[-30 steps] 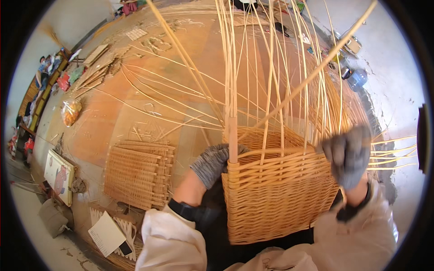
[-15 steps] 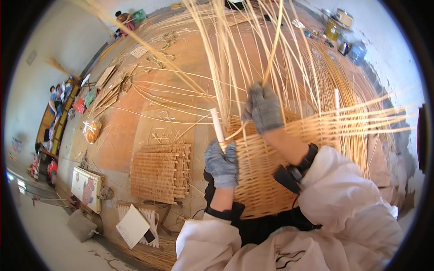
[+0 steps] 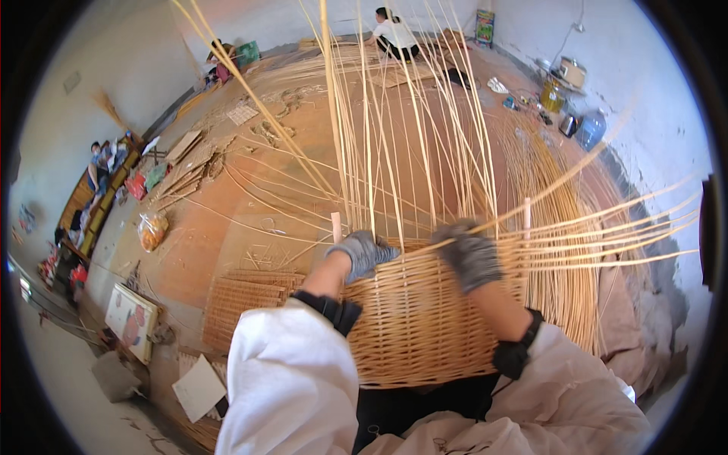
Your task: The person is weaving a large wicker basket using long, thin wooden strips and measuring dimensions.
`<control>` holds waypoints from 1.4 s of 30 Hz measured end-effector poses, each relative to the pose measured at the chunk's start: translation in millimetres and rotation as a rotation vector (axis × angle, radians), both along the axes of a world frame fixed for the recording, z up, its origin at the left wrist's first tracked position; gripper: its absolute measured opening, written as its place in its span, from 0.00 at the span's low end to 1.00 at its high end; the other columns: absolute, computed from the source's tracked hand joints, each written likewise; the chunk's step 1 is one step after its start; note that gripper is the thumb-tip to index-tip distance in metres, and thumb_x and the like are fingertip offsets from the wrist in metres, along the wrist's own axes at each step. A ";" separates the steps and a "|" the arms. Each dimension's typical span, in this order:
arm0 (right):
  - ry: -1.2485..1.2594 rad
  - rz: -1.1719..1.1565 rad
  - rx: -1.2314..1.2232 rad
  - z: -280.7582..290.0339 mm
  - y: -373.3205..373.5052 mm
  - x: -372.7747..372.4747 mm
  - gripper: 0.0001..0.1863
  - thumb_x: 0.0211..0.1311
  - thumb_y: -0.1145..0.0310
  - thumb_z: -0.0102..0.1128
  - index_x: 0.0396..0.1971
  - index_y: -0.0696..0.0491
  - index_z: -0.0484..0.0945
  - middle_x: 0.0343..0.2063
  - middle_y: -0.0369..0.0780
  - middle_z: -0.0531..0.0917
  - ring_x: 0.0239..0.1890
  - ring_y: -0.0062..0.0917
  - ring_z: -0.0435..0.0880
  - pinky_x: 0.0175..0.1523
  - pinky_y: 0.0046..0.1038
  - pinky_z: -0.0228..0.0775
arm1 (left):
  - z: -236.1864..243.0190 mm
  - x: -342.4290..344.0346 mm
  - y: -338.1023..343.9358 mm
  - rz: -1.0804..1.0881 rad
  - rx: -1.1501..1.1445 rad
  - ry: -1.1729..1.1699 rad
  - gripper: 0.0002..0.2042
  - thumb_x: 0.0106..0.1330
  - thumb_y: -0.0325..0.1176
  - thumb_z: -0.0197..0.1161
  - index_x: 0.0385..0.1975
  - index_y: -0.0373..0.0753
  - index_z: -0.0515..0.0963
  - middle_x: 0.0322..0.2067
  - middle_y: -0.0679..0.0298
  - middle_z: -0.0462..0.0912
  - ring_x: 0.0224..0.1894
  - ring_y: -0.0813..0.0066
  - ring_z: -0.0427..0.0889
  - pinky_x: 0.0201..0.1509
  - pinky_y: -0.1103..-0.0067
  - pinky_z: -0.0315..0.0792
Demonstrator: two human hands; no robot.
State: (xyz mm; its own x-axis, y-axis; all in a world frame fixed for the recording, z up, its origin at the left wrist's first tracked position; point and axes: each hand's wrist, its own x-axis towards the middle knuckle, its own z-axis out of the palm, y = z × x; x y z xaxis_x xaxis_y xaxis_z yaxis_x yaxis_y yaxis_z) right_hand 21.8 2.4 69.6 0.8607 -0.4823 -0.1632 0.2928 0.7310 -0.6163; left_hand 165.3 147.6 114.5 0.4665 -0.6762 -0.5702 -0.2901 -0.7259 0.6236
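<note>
A half-woven wicker panel (image 3: 425, 326) rests against my lap, with thin upright stakes (image 3: 369, 136) rising from its top edge. My left hand (image 3: 364, 254), in a grey glove, presses its bent fingers on the weave near the left white peg (image 3: 336, 226). My right hand (image 3: 470, 256), gloved too and blurred by motion, is closed around a long wicker rod (image 3: 565, 186) at the top edge. This rod crosses in front of the stakes and points up to the right. A second white peg (image 3: 527, 214) stands at the panel's right side.
Loose rod ends (image 3: 644, 227) stick out on the right, above a large bundle of wicker (image 3: 561, 303). Another woven panel (image 3: 239, 303) lies on the floor to the left. Far off, a person (image 3: 394, 34) squats. A kettle (image 3: 568, 125) and a water jug (image 3: 591, 130) stand by the wall.
My right hand has come down from above the panel to its top edge, and the rod has swung from upright to the right. My left hand has moved up onto the weave beside the left peg.
</note>
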 end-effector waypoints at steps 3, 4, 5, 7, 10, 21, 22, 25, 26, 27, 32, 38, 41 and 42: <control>0.139 -0.094 -1.064 35.0 -61.2 -0.2 0.10 0.53 0.73 0.51 0.37 0.53 0.70 0.33 0.42 0.76 0.35 0.27 0.76 0.37 0.24 0.72 | -32.7 -21.8 -14.7 0.098 -0.218 -0.296 0.22 0.50 0.48 0.60 0.34 0.34 0.74 0.32 0.54 0.78 0.36 0.64 0.76 0.43 0.76 0.68; 0.102 -0.028 -1.544 54.1 -71.7 22.0 0.12 0.53 0.73 0.52 0.39 0.52 0.70 0.35 0.43 0.76 0.38 0.29 0.76 0.37 0.23 0.73 | -28.4 -30.4 -21.6 0.267 -0.243 -0.283 0.21 0.50 0.48 0.60 0.34 0.35 0.75 0.32 0.54 0.78 0.36 0.64 0.76 0.42 0.75 0.68; 0.039 -0.086 -1.841 61.4 -80.4 64.6 0.16 0.52 0.72 0.53 0.43 0.51 0.68 0.34 0.45 0.76 0.37 0.28 0.76 0.35 0.25 0.73 | -33.9 -30.7 -22.1 0.327 -0.240 -0.228 0.21 0.52 0.49 0.56 0.35 0.35 0.75 0.34 0.52 0.77 0.38 0.60 0.76 0.44 0.74 0.67; 0.254 0.216 -1.684 77.3 -82.0 125.2 0.26 0.50 0.70 0.56 0.51 0.49 0.62 0.32 0.47 0.77 0.36 0.29 0.76 0.32 0.27 0.73 | -28.5 -33.8 -28.7 0.349 -0.158 -0.316 0.22 0.53 0.50 0.54 0.35 0.35 0.75 0.34 0.51 0.77 0.39 0.58 0.75 0.44 0.73 0.67; 0.604 0.511 -1.486 73.9 -71.7 154.0 0.34 0.47 0.67 0.59 0.56 0.50 0.55 0.33 0.48 0.77 0.38 0.32 0.76 0.32 0.29 0.72 | -15.4 -30.4 -24.2 0.353 -0.002 -0.446 0.24 0.55 0.52 0.49 0.35 0.34 0.75 0.36 0.49 0.76 0.41 0.55 0.74 0.46 0.71 0.66; -0.191 -0.282 -0.442 34.3 -42.1 7.3 0.13 0.61 0.66 0.43 0.44 0.52 0.67 0.11 0.30 0.65 0.10 0.13 0.64 0.14 0.15 0.61 | -18.6 -3.2 -16.6 -0.311 0.236 -0.597 0.26 0.56 0.58 0.46 0.42 0.42 0.74 0.36 0.54 0.77 0.43 0.63 0.74 0.51 0.75 0.63; -0.143 -0.343 -0.435 19.8 -45.4 -9.6 0.14 0.61 0.64 0.43 0.44 0.52 0.67 0.13 0.30 0.68 0.11 0.14 0.66 0.16 0.16 0.63 | -33.6 3.5 -12.0 -0.315 0.242 -0.602 0.26 0.56 0.58 0.46 0.42 0.42 0.74 0.36 0.54 0.77 0.43 0.63 0.74 0.51 0.75 0.63; -0.067 -0.417 -0.446 35.8 -41.9 -25.3 0.14 0.61 0.62 0.43 0.43 0.53 0.68 0.18 0.32 0.72 0.15 0.15 0.70 0.19 0.18 0.67 | -29.8 1.9 -28.0 0.158 0.104 -0.239 0.37 0.48 0.64 0.50 0.44 0.31 0.70 0.45 0.49 0.71 0.50 0.61 0.69 0.53 0.78 0.62; -0.043 -0.391 -0.481 45.0 -36.6 -24.9 0.14 0.61 0.62 0.44 0.42 0.53 0.68 0.20 0.33 0.74 0.16 0.16 0.72 0.21 0.19 0.69 | -30.6 1.5 -35.9 0.128 0.102 -0.231 0.37 0.48 0.64 0.50 0.44 0.31 0.70 0.45 0.49 0.71 0.50 0.61 0.69 0.53 0.78 0.62; -0.340 -0.487 -0.621 44.7 0.6 -24.4 0.14 0.58 0.61 0.49 0.37 0.55 0.70 0.21 0.35 0.74 0.18 0.17 0.73 0.23 0.19 0.70 | -21.4 -0.7 -36.5 0.254 0.083 -0.204 0.33 0.48 0.58 0.56 0.41 0.29 0.71 0.37 0.51 0.74 0.40 0.67 0.73 0.40 0.81 0.67; -0.099 -0.379 -0.458 26.8 -86.0 -62.6 0.10 0.55 0.70 0.52 0.37 0.57 0.70 0.18 0.36 0.74 0.20 0.21 0.74 0.33 0.30 0.75 | 2.3 -54.2 -70.5 0.306 -0.636 -0.983 0.30 0.55 0.55 0.50 0.46 0.33 0.66 0.46 0.50 0.69 0.48 0.62 0.70 0.53 0.78 0.61; 0.404 -0.124 -1.142 30.7 -136.9 -56.5 0.11 0.56 0.71 0.50 0.38 0.59 0.69 0.24 0.39 0.76 0.29 0.24 0.76 0.42 0.28 0.72 | 1.5 -59.8 -95.8 -0.085 0.030 -0.367 0.23 0.57 0.49 0.50 0.46 0.37 0.68 0.47 0.52 0.70 0.49 0.62 0.70 0.54 0.70 0.59; 0.526 -0.017 -2.176 77.4 -150.1 28.6 0.24 0.53 0.66 0.51 0.50 0.56 0.61 0.37 0.46 0.75 0.35 0.31 0.77 0.42 0.30 0.68 | -6.6 -83.9 -106.2 0.057 0.030 -0.359 0.23 0.57 0.50 0.47 0.44 0.38 0.70 0.43 0.53 0.73 0.48 0.61 0.70 0.53 0.69 0.59; 0.664 -0.001 -1.979 75.5 -143.1 62.2 0.24 0.54 0.67 0.50 0.52 0.55 0.61 0.37 0.50 0.74 0.35 0.35 0.76 0.42 0.33 0.67 | -11.2 -84.3 -115.6 0.172 0.029 -0.462 0.23 0.57 0.51 0.46 0.42 0.39 0.71 0.41 0.54 0.75 0.48 0.61 0.71 0.52 0.69 0.60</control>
